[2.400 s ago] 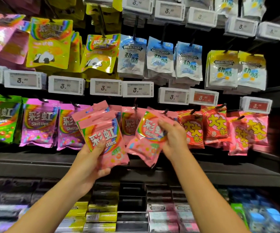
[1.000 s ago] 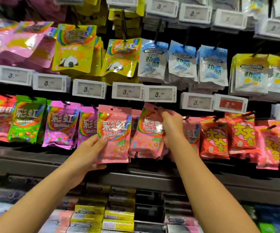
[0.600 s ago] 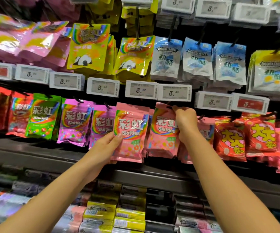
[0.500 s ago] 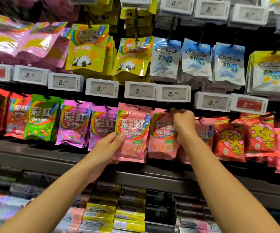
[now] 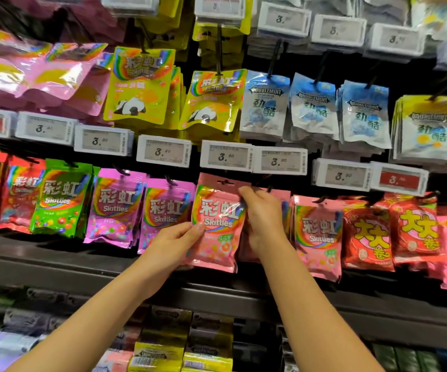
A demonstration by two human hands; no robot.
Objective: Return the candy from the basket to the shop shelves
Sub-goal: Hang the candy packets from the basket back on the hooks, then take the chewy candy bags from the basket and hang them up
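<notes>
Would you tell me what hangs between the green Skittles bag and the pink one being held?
In the head view, two purple Skittles bags hang between the green bag and the held pink bag.

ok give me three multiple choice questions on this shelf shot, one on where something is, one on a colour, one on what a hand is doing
1. Where does the pink Skittles pouch in the hands sit?
A. Between the purple Skittles pouches and another pink Skittles pouch
B. Among the blue Doublemint packs
C. On the bottom shelf

2. What colour is the Skittles pouch with the panda?
A. Green
B. Yellow
C. Red

3. What is the left hand doing?
A. Hanging free
B. Pointing at a price tag
C. Holding the pink pouch at its lower left

Answers:
1 A, purple pouches hang just left of it and a pink one to its right.
2 B, its front is yellow under the rainbow.
3 C, its fingers rest on the pouch front while the right hand pinches the upper right edge.
</notes>
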